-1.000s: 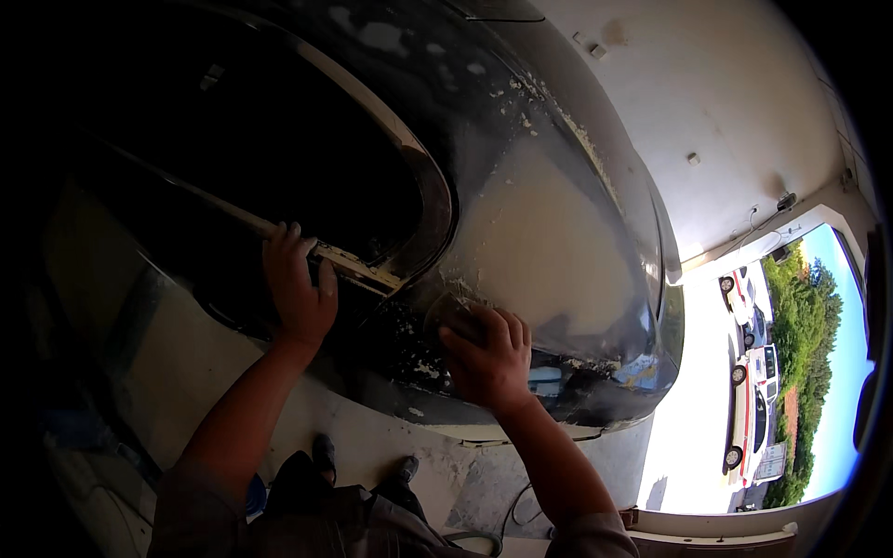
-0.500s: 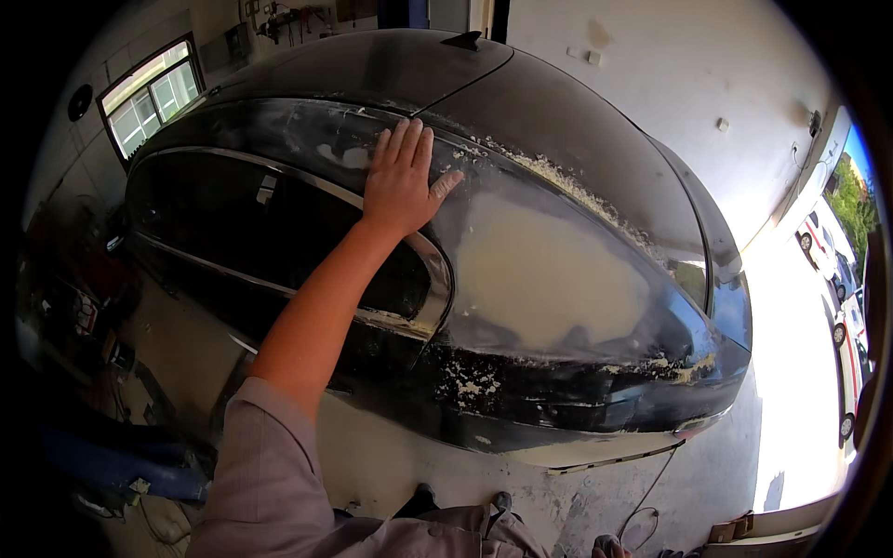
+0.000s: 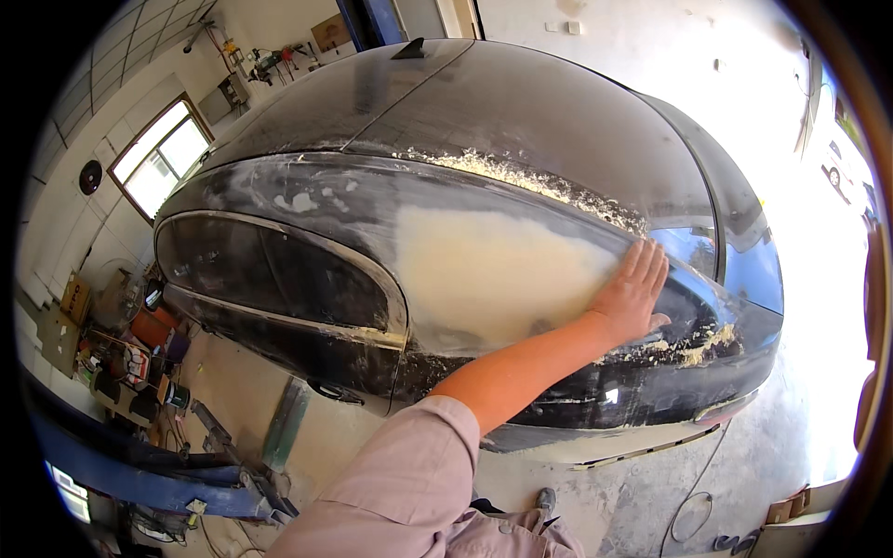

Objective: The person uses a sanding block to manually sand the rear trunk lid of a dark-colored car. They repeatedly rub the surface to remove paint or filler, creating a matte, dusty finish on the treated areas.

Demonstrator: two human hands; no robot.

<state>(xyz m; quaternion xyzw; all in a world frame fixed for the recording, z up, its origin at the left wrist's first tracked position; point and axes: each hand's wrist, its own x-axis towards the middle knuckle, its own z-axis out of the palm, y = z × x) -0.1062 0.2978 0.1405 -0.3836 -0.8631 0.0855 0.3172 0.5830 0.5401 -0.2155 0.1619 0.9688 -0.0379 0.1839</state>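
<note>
My left hand (image 3: 634, 293) lies palm down on the rear side panel of a dark car (image 3: 558, 386), its fingers stretched out and the thumb apart. It rests at the right end of a broad cream patch of body filler (image 3: 498, 270), sanded smooth and surrounded by dull grey scuffed paint. Pale crumbs (image 3: 521, 177) line the seam between that panel and the rear window, and more lie on the ledge beside my thumb. Left of the filler is the chrome-edged side window (image 3: 288, 270). My right hand is out of view.
A blue lift arm (image 3: 139, 479) reaches in low on the left. Boxes and tools (image 3: 130, 344) crowd the left wall. A hose (image 3: 693, 511) curls over the floor at right, near a cardboard box (image 3: 791, 507). Bright daylight enters at the right.
My left hand has moved right and down along the panel, from above the side window to the filler's right end. My right hand, at the lower edge before, has left view.
</note>
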